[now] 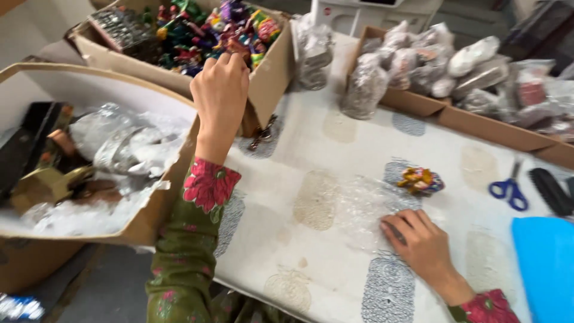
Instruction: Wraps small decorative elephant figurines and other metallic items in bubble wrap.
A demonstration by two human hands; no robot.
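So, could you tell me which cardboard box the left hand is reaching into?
The far-left box of colourful figurines; the left hand is at its rim, unlike the others.

Left hand [220, 96]: at its fingertips, multicoloured painted figurines [215, 30] in a brown cardboard box [269, 72]. Its olive-green sleeve [185, 245] carries red-pink flowers. Right hand [423, 246]: under the palm, a clear bubble-wrap sheet [359, 209]; just beyond it, a yellow-red-purple figurine [421, 180]. Further off, blue-handled scissors [509, 190].
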